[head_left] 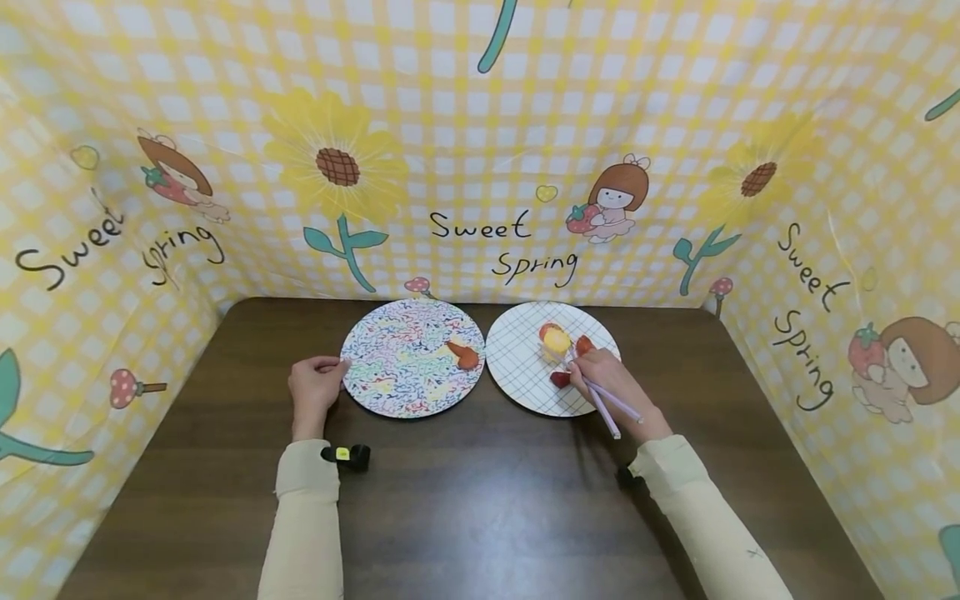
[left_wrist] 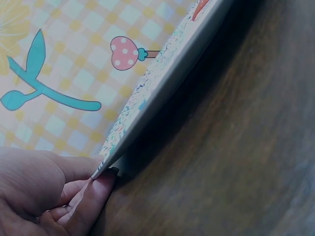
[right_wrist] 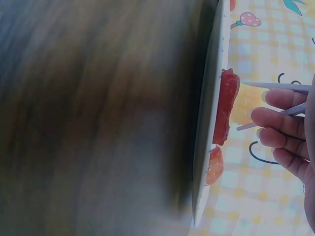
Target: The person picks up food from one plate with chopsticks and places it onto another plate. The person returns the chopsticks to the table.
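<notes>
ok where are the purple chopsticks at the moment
In the head view, the purple chopsticks are right of centre, held in the right hand, with their tips at the yellow piece over the grid-patterned plate.

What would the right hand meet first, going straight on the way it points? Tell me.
Most likely the yellow piece: it lies ahead of the right hand, by the tips of the chopsticks, though depth is unclear.

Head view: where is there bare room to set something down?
The brown tabletop has its widest bare patch between the sleeves, bordered by the speckled plate and checked plate. The speckled plate is bare between the left hand and its drumstick-shaped piece. Crowded: the checked plate's middle and right, with right hand, lilac chopsticks and food pieces.
</notes>
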{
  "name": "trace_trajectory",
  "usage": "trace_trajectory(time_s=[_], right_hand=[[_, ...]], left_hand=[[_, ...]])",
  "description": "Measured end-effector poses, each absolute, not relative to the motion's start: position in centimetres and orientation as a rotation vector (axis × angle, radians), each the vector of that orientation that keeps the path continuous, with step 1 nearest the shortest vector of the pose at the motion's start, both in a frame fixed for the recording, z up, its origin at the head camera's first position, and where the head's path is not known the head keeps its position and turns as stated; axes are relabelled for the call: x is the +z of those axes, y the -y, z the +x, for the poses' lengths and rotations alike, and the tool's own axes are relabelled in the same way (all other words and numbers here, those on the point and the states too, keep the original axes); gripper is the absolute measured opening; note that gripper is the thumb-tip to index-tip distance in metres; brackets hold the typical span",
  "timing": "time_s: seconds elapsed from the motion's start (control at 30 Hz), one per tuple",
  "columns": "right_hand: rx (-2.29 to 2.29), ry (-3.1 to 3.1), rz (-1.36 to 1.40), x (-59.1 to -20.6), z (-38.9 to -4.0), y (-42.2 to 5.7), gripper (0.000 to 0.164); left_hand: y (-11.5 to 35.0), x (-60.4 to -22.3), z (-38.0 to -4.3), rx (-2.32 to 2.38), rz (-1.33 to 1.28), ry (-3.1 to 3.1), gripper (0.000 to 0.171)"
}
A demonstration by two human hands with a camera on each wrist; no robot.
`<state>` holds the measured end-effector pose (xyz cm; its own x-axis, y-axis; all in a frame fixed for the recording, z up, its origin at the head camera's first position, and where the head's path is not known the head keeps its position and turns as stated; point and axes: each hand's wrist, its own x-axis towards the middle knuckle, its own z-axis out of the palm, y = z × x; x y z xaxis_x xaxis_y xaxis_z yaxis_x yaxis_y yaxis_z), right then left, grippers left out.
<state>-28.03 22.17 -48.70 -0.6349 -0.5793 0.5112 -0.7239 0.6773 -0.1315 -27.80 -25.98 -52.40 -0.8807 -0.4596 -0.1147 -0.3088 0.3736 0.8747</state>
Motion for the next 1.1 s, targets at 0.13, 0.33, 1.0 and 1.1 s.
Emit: trace_trajectory(time_s=[0.13, 0.33, 1.0, 1.1], right_hand=[[0.455, 2.441, 1.035, -48.5, -27.9, -21.7, 0.027], [0.477, 2.451, 1.069, -48.2, -27.7, -21.0, 0.029], [0.514, 2.352, 1.18, -47.7, -27.2, -16.8, 0.02], [0.529, 2.311, 1.224, -47.7, -27.2, -16.2, 0.019]], left_hand=[[26.3, -52.4, -28.0, -1.521, 0.684, 2.479, 0.039], [26.3, -52.4, -28.0, -1.522, 0.702, 2.48, 0.038], [25.9, -52.1, -27.6, -1.533, 0.708, 2.468, 0.034], [25.9, -52.1, -27.6, -1.533, 0.716, 2.468, 0.034]])
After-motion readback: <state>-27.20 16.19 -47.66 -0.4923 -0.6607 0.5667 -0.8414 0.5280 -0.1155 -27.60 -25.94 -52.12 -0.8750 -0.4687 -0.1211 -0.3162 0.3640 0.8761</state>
